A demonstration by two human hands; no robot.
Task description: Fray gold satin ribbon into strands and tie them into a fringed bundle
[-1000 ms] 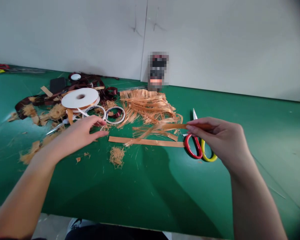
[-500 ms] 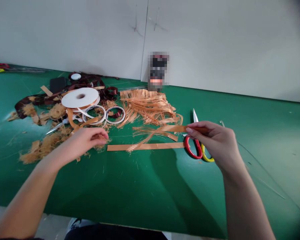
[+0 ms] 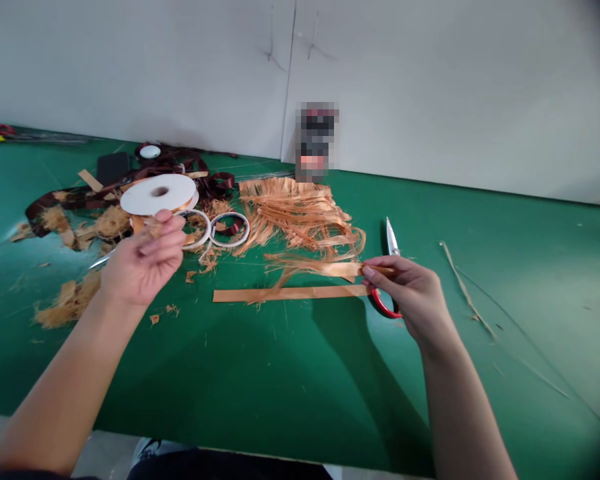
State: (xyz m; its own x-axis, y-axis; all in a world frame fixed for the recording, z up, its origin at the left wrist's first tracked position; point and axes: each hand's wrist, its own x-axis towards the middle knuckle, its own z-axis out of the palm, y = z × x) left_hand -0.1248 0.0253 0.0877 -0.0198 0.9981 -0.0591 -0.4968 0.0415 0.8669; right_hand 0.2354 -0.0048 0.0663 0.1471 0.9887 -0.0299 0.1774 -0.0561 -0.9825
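Tan strip [image 3: 337,269] is being pinched tight in right hand [image 3: 410,293] above desk [image 3: 260,373], beside scissors [image 3: 379,303]; fibre tuft [image 3: 153,228] is being held by curled left hand [image 3: 143,263], near tape roll [image 3: 157,191].

No words, numbers or logos can be read anywhere. The upright item [image 3: 316,143] standing against the far wall [image 3: 430,80] shows dark and pale patches, but it is pixelated past reading, and neither the white reel [image 3: 158,195] at far left nor the scissors [image 3: 391,239] at right show legible print
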